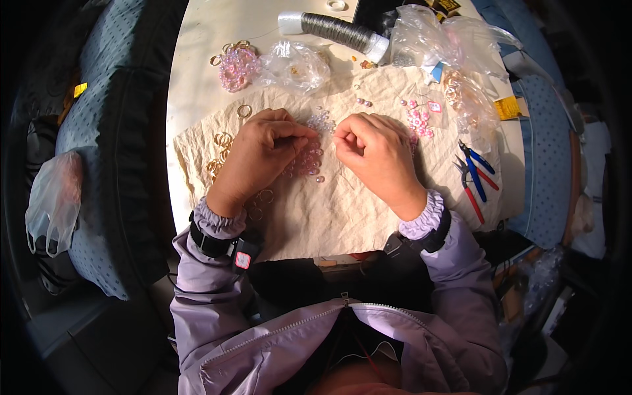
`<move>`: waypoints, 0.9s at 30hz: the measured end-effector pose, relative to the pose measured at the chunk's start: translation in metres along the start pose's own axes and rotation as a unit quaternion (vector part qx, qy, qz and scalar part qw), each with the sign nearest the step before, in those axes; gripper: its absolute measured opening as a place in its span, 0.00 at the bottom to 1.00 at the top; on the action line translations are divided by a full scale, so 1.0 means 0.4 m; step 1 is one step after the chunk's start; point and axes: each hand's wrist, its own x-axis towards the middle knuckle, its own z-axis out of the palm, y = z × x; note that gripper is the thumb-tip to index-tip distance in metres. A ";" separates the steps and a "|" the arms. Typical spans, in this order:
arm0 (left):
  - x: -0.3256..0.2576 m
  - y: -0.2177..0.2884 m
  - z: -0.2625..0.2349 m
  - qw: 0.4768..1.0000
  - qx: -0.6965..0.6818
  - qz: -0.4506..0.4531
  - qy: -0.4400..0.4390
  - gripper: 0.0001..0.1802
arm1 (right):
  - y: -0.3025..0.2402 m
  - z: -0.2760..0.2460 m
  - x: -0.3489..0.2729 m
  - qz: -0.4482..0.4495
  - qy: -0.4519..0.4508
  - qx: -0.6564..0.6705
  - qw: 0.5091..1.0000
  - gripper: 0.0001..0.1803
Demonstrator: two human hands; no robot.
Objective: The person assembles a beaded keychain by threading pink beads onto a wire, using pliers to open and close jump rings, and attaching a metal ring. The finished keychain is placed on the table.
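Note:
My left hand (263, 151) is closed in a pinch above the cloth, its thumb and forefinger pressed together. Opposite it, a short gap away, my right hand (378, 153) is pinched too. Whatever either holds is too fine to make out. Between and behind the fingers lie a small heap of clear beads (322, 121) and, nearer me, a spread of pink beads (309, 162), partly covered by my left hand. Gold-coloured rings (222, 141) lie left of that hand. Pink and white beads (420, 121) sit just beyond my right hand, on its right.
Cutting pliers (475, 172) with blue and red handles lie at the right on the wrinkled cloth (329, 224). Farther back are a wire spool (336, 33), clear plastic bags (296, 68) and a cluster of pink beaded rings (237, 68). Padded blue seats (99, 178) flank the table.

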 end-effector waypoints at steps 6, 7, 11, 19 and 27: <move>0.004 -0.004 0.013 0.999 -0.009 0.026 0.035 0.08 | -0.001 -0.001 0.007 -0.009 0.014 0.017 1.000 0.06; 0.003 -0.003 0.014 0.999 -0.015 0.019 0.036 0.08 | -0.003 -0.001 0.007 -0.006 0.012 0.025 1.000 0.06; 0.004 -0.003 0.018 0.999 -0.008 0.020 0.046 0.08 | -0.008 -0.005 0.004 0.008 0.008 0.043 0.999 0.06; 0.002 0.015 0.015 0.999 -0.018 -0.001 0.049 0.07 | -0.007 -0.003 0.004 -0.016 0.002 0.082 0.997 0.07; 0.004 0.015 0.008 0.994 0.020 0.068 0.080 0.06 | -0.020 -0.012 0.010 -0.025 0.013 0.124 0.992 0.08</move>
